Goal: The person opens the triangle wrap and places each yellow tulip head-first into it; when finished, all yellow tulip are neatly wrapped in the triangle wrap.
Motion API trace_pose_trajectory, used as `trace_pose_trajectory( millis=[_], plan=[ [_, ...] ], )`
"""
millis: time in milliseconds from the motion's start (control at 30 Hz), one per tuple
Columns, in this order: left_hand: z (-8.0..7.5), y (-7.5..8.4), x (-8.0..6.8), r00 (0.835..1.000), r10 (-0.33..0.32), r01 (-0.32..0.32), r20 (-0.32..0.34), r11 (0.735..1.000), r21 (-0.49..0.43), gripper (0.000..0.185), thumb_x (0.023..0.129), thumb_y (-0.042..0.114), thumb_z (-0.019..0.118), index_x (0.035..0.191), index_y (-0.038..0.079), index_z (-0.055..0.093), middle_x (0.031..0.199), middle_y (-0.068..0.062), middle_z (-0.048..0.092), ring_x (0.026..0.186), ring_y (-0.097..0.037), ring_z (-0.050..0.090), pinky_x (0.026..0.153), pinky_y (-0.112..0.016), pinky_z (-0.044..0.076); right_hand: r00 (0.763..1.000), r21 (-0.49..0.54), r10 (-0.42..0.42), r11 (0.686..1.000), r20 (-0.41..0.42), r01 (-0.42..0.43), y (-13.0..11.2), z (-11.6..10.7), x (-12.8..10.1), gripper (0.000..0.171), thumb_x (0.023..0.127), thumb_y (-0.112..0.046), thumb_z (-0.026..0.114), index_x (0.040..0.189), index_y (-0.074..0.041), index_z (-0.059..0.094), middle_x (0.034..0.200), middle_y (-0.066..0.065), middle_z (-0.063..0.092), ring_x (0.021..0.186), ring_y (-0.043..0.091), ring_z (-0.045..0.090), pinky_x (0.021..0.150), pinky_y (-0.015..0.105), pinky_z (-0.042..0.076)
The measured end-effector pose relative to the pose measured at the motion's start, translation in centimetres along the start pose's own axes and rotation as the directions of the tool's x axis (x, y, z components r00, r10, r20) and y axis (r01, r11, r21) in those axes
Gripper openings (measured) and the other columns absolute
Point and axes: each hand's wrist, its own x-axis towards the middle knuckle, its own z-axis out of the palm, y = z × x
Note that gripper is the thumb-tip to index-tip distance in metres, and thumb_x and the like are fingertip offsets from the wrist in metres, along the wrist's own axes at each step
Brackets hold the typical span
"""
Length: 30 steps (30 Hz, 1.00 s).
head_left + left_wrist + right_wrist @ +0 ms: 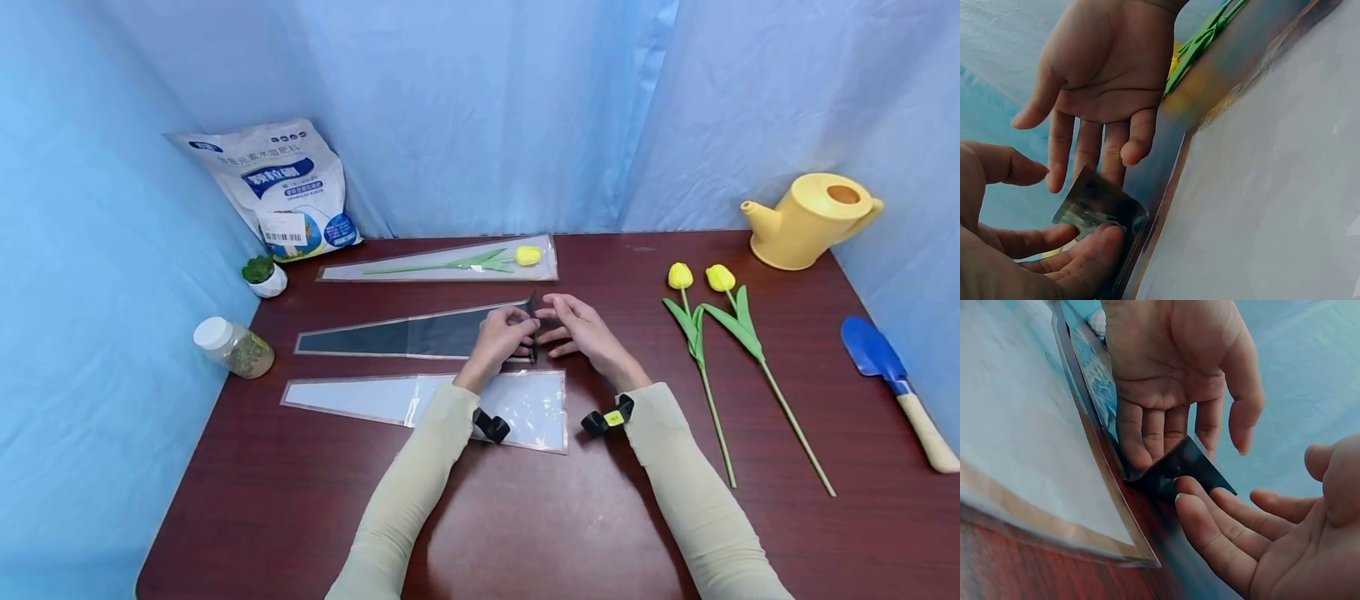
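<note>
dark sleeve (420,335): a long tapering cellophane flower sleeve, lying flat mid-table with its wide mouth to the right; the mouth's edge is lifted off the table between both hands.
left hand (501,333): fingers curled onto the raised flap at the mouth, fingertips (1102,239) pressing it from below.
right hand (581,329): fingers nearly straight, spread loosely, tips (1192,490) touching the same flap from the other side; not closed round it.
clear sleeve (525,404): nearer the person, just below the dark one, partly under the left forearm.
filled sleeve (442,265): farther back, holds a yellow tulip (528,255) with its stem pointing left.
loose tulips (701,321): two yellow ones lying to the right, well apart from the hands.
watering can (810,218): yellow, at the back right corner.
trowel (888,371): blue blade, wooden handle, far right edge.
left side: a bag (281,187) leaning on the blue backdrop, a small potted succulent (264,275), a jar (234,346) on its side.
table (525,517): dark red-brown wood.
</note>
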Motion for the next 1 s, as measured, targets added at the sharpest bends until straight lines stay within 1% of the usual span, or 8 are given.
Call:
trace_pose_trajectory(
  millis=[133,233,433,600,667,767,900,1000],
  plan=[
    [0.0,-0.3,0.1,0.999,0.03,-0.028,-0.032,0.998,0.048,0.022,0.092,0.022,0.069,0.105,0.004,0.068,0.081,-0.003,0.064,0.063,-0.01,0.062,0.059,-0.026,0.058,1.0,0.018,-0.001,1.0,0.002,0.001,0.2,0.2,0.1,0.067,0.106,-0.051,0.032,0.155,-0.007,0.027,0.151,0.024,0.047,0.091,0.009,0.072,0.069,0.029,0.061],
    [0.1,-0.4,0.2,0.997,0.05,-0.045,-0.063,0.997,0.066,0.016,0.092,0.018,0.067,0.098,0.003,0.069,0.077,-0.001,0.063,0.06,-0.009,0.061,0.057,-0.023,0.055,1.0,0.019,-0.002,1.0,0.006,0.002,0.2,0.2,0.1,0.067,0.106,-0.051,0.032,0.155,-0.006,0.026,0.151,0.026,0.046,0.09,0.009,0.072,0.07,0.03,0.061],
    [0.2,-0.6,0.2,0.991,0.063,-0.059,-0.116,0.997,0.043,0.015,0.092,0.008,0.061,0.092,-0.002,0.072,0.074,-0.006,0.066,0.055,-0.007,0.059,0.053,-0.021,0.053,1.0,0.026,0.009,1.0,0.002,-0.009,0.2,0.3,0.2,0.061,0.107,-0.044,0.033,0.154,-0.004,0.028,0.151,0.028,0.045,0.087,0.009,0.072,0.068,0.028,0.06],
    [0.2,-0.8,0.3,0.985,0.075,-0.063,-0.154,0.995,0.08,0.015,0.091,0.005,0.063,0.087,-0.003,0.074,0.08,-0.012,0.072,0.053,-0.006,0.057,0.05,-0.019,0.05,0.999,0.019,0.03,0.999,-0.015,-0.03,0.3,0.3,0.3,0.058,0.108,-0.041,0.036,0.153,-0.004,0.031,0.15,0.027,0.047,0.087,0.011,0.073,0.068,0.03,0.061],
    [0.2,-0.8,0.3,0.985,0.075,-0.063,-0.156,0.995,0.082,0.014,0.091,0.004,0.064,0.085,-0.003,0.075,0.085,-0.014,0.074,0.052,-0.006,0.057,0.051,-0.019,0.051,0.999,0.01,0.046,0.999,-0.022,-0.046,0.4,0.3,0.4,0.057,0.108,-0.04,0.037,0.152,-0.004,0.031,0.149,0.028,0.047,0.086,0.01,0.073,0.067,0.03,0.061],
    [0.2,-0.9,0.4,0.987,0.061,-0.056,-0.147,0.998,0.04,0.013,0.09,0.003,0.065,0.084,-0.004,0.074,0.088,-0.017,0.075,0.052,-0.006,0.06,0.053,-0.022,0.055,0.996,0.004,0.076,0.997,-0.037,-0.076,0.6,0.3,0.6,0.056,0.108,-0.039,0.039,0.151,-0.004,0.033,0.147,0.028,0.049,0.084,0.008,0.072,0.067,0.029,0.061],
    [0.2,-1.0,0.4,0.988,0.03,-0.032,-0.15,0.999,-0.007,0.011,0.09,0.003,0.068,0.083,-0.004,0.072,0.082,-0.016,0.073,0.05,-0.008,0.063,0.054,-0.025,0.058,0.993,0.0,0.11,0.994,-0.041,-0.11,0.9,0.2,0.9,0.057,0.107,-0.041,0.042,0.149,-0.004,0.035,0.144,0.026,0.049,0.083,0.006,0.072,0.067,0.03,0.061],
    [0.3,-1.0,0.5,0.988,0.024,-0.023,-0.155,1.0,0.011,0.011,0.09,0.006,0.07,0.082,-0.002,0.073,0.078,-0.016,0.073,0.05,-0.009,0.065,0.055,-0.026,0.059,0.989,0.0,0.141,0.99,-0.051,-0.141,0.9,0.0,1.1,0.057,0.105,-0.042,0.045,0.147,-0.004,0.036,0.14,0.023,0.052,0.083,0.008,0.072,0.067,0.032,0.062]
  ],
)
